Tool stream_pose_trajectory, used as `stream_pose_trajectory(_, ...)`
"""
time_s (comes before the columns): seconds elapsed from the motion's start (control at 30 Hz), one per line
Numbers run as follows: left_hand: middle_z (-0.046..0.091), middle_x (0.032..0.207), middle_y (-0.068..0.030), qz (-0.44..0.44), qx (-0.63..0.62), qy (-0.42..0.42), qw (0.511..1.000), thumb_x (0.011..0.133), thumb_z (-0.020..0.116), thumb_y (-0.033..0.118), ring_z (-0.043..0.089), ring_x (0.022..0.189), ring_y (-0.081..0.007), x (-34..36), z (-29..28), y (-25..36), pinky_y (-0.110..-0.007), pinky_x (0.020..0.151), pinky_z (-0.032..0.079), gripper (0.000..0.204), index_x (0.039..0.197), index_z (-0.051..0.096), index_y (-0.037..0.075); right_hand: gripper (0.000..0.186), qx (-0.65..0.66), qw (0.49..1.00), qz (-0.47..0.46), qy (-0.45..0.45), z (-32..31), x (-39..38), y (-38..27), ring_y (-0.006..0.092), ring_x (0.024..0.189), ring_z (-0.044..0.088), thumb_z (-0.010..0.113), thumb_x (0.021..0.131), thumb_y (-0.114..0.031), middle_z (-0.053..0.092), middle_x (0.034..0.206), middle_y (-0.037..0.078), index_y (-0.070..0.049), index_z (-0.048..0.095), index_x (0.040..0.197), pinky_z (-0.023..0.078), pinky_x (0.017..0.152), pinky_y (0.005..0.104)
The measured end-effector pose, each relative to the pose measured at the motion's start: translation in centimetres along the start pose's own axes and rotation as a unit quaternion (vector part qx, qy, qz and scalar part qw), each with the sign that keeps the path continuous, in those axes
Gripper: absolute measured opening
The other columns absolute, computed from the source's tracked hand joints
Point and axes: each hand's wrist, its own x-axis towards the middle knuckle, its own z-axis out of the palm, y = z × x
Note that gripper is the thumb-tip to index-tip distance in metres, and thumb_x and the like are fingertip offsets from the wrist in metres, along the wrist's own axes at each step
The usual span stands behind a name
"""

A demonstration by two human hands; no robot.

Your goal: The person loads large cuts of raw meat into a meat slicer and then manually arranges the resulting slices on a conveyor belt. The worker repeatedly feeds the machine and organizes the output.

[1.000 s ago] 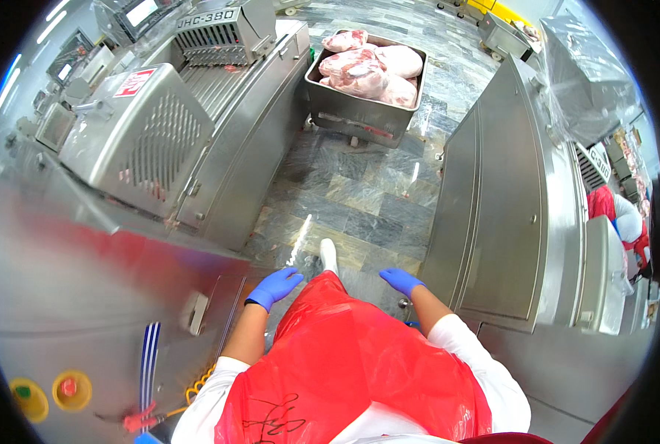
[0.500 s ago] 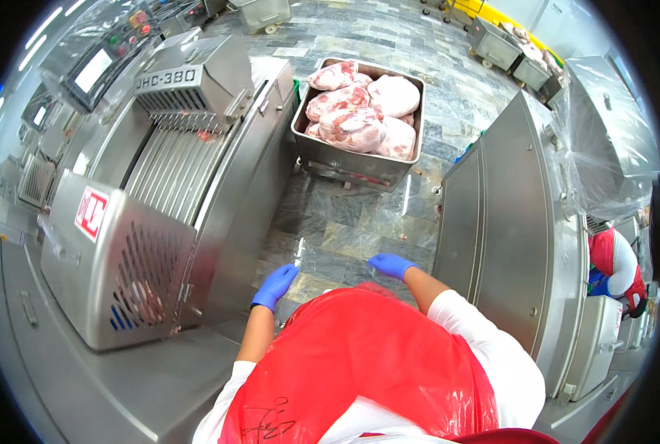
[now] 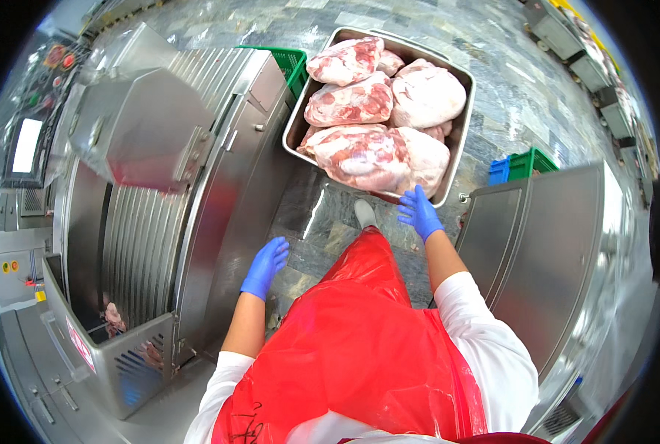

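Ahead of me stands a steel meat tub (image 3: 459, 137) filled with several large pieces of raw meat (image 3: 359, 157), pink and white with fat. My right hand (image 3: 421, 214), in a blue glove, reaches toward the tub's near right corner with its fingers apart. Its fingertips overlap the rim in the head view, and whether they touch it I cannot tell. Lower on the left, my left hand (image 3: 265, 268), also blue-gloved, hangs open in the air beside the steel machine (image 3: 222, 196). Neither hand holds anything.
Left, the machine's ribbed bed (image 3: 141, 255) has meat scraps (image 3: 114, 318) at its near end. A steel cabinet (image 3: 548, 237) borders the right side. Behind it sit a green crate (image 3: 531, 163) and a blue crate (image 3: 499, 172); another green crate (image 3: 289, 65) stands left of the tub.
I have stepped forward, so the tub and machine appear nearer, and one boot now shows. My right hand has reached forward to the tub's near edge. The left remains low and open.
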Motion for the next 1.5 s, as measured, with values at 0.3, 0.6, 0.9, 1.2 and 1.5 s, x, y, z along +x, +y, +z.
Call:
stream_pose_trajectory(0.3,0.042,0.160,-0.0120,-0.031,-0.061,0.052,0.996,0.102,0.056,0.050,0.042,0.144,-0.0329,17.9,13.1,15.4,-0.050,0.112,0.040,0.071,0.160,0.034,0.015,0.086,-0.002,0.943,0.158,-0.294,0.7,10.3,-12.0,0.0389,0.146,0.039,0.044,0.098,-0.073,0.040,0.162,0.011,-0.016,0.030,0.161,0.041,0.109,0.0662)
stream_pose_trajectory(0.6,0.063,0.132,-0.0106,-0.044,-0.010,0.091,0.995,0.099,0.062,0.032,0.066,0.114,-0.0220,23.6,18.7,19.5,-0.040,0.091,0.057,0.058,0.150,0.045,0.011,0.080,0.279,0.893,0.285,-0.207,2.9,12.2,-12.1,0.0346,0.144,0.044,0.042,0.099,-0.072,0.045,0.159,0.010,-0.018,0.038,0.158,0.036,0.119,0.0583)
stream_pose_trajectory(0.9,0.065,0.129,-0.0137,-0.053,-0.095,0.033,0.994,0.100,0.054,0.023,0.065,0.119,-0.0254,26.7,15.7,16.7,-0.040,0.107,0.051,0.046,0.141,0.053,0.000,0.070,0.337,0.902,0.213,-0.165,4.4,12.2,-10.3,0.0329,0.139,0.050,0.040,0.103,-0.066,0.050,0.154,0.011,-0.017,0.044,0.154,0.039,0.118,0.0530)
stream_pose_trajectory(1.2,0.054,0.145,-0.0139,0.018,-0.215,0.051,0.975,0.090,0.060,0.024,0.057,0.131,-0.0287,23.6,13.1,12.9,-0.042,0.112,0.047,0.065,0.149,0.042,0.006,0.073,0.186,0.930,0.263,-0.175,5.6,13.0,-14.3,0.0286,0.141,0.048,0.043,0.102,-0.066,0.052,0.154,0.009,-0.016,0.043,0.156,0.039,0.119,0.0481)
stream_pose_trajectory(1.5,0.045,0.143,-0.0104,0.227,-0.133,0.171,0.950,0.077,0.059,0.014,0.040,0.140,-0.0254,7.5,16.6,14.1,-0.038,0.120,0.030,0.075,0.149,0.037,0.005,0.077,0.048,0.934,0.238,-0.261,10.9,12.5,-17.6,0.0289,0.141,0.047,0.034,0.103,-0.069,0.049,0.156,0.009,-0.013,0.043,0.155,0.032,0.123,0.0446)
